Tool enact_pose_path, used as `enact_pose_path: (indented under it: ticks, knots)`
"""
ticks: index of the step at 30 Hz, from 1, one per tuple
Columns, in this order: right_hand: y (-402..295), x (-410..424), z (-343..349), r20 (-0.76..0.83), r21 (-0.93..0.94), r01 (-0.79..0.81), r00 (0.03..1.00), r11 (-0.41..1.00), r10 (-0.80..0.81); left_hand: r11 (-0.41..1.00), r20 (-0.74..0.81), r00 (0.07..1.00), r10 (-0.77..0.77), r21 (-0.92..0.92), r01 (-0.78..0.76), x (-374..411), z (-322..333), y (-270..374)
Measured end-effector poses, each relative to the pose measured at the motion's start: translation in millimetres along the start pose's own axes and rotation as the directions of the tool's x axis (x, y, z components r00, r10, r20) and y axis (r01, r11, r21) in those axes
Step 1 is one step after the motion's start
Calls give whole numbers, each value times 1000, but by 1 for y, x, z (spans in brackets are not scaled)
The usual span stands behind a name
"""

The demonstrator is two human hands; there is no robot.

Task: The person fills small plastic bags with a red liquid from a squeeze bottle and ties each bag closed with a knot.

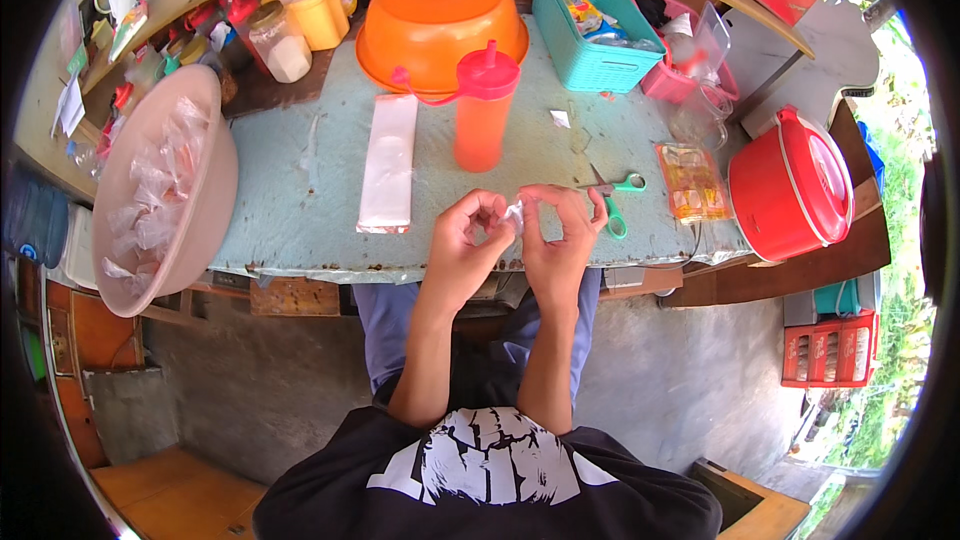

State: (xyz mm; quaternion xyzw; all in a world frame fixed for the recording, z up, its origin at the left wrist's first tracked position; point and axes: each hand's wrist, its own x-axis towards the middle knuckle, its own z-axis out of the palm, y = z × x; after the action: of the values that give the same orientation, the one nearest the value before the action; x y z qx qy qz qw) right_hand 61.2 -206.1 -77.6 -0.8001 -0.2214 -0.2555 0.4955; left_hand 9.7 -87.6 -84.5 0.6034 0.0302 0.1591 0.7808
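Note:
Between my two hands, above the table's front edge, is a small crumpled piece of white plastic or paper (514,216). My left hand (469,240) pinches it from the left, and the fingertips of my right hand (556,236) grip its other side. Green-handled scissors (615,202) lie partly spread just beyond my right hand. Behind my hands stands an orange bottle with a red spouted lid (482,116). To its left rests a flat stack of clear or white plastic bags (387,165). Fingers hide much of the held piece.
A pinkish basin (229,165) of knotted plastic bags stands at the left edge. At the back are an upturned orange basin (442,15) and a turquoise basket (600,64). Right lie a yellow packet (691,181) and a red lidded container (780,187). A white scrap (560,118) lies mid-table.

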Motion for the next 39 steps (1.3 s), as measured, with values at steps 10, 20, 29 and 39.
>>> enact_pose_path:
  ticks: [10,20,29,39]
  knots:
    - [1,-1,-15,405,164,-162,910,973,83,979,-169,970,176,135,-154,-1,-8,0]
    - [3,-11,7,1,241,-164,986,957,169,994,97,989,112,0,-113,-5,-7,8]
    - [-13,-3,-8,227,475,-378,925,795,304,904,-150,893,424,135,-407,0,-9,7]
    - [2,-9,-15,299,211,-171,949,963,103,979,-233,951,201,78,-188,-8,3,-12]
